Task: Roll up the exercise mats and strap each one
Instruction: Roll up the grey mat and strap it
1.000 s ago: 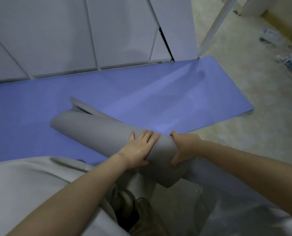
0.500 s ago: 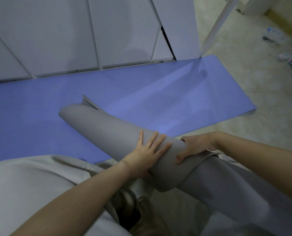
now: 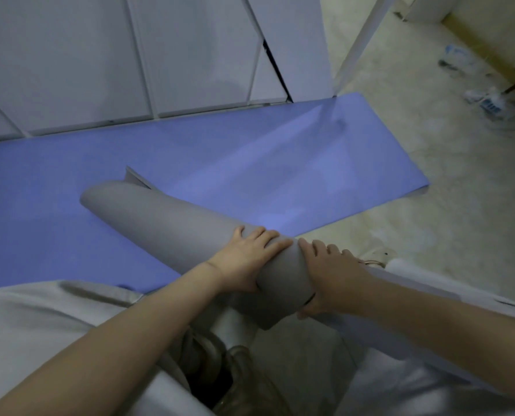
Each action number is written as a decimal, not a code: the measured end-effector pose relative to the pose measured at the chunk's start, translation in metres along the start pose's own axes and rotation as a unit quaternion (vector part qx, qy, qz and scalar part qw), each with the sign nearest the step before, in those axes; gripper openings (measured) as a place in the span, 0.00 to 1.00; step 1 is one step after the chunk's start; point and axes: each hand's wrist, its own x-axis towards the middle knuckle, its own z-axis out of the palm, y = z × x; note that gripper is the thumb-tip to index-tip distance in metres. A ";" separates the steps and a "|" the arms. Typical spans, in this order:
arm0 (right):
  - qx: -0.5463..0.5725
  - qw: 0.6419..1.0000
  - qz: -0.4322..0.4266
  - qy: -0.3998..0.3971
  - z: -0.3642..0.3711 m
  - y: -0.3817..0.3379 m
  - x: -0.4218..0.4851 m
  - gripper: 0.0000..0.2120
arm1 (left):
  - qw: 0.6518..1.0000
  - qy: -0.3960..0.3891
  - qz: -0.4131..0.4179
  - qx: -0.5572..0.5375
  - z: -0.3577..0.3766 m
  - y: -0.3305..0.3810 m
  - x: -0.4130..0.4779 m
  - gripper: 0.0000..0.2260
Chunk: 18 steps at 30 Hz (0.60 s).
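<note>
Grey foam, rolled into a loose tube, fills the middle of the view: this grey mat (image 3: 172, 226) lies slantwise, and both bare hands are on its near end. The left hand (image 3: 247, 262) rests flat on top of the roll, its fingers (image 3: 268, 238) straight and slightly spread, holding nothing and only pressing down. Just beside those fingertips, almost touching them, the right hand (image 3: 331, 274) clasps the end of the roll, with its fingers laid over the top and the thumb tucked under the rim. Away from the fingertips the tube runs off to its far open end, where a loose inner corner of the foam pokes out. Behind the right wrist the part of the grey mat not rolled up trails out flat under the forearm. Beyond the fingertips a blue mat (image 3: 250, 163) lies spread flat on the floor (image 3: 430, 223), with the far half of the roll resting on it. Past the blue mat stand pale cabinet panels (image 3: 130, 55) and a slanting white pole (image 3: 358, 46). Well beyond the right hand, a few plastic bottles (image 3: 490, 105) lie on the floor; one shows a blue and white label, too blurred to read. Pale grey clothing (image 3: 39, 325) fills the space below both forearms.
</note>
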 end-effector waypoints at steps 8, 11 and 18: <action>0.071 0.997 -0.009 0.027 -0.013 0.021 0.020 0.41 | 0.998 0.012 -0.060 -0.025 -0.006 -0.003 -0.007 0.42; 0.085 0.996 0.003 -0.025 -0.036 0.036 0.035 0.43 | 0.985 0.048 -0.165 -0.008 -0.004 0.004 -0.018 0.37; 0.201 0.968 0.052 -0.138 -0.069 0.056 0.050 0.55 | 0.920 0.073 -0.338 -0.185 0.007 0.029 -0.016 0.30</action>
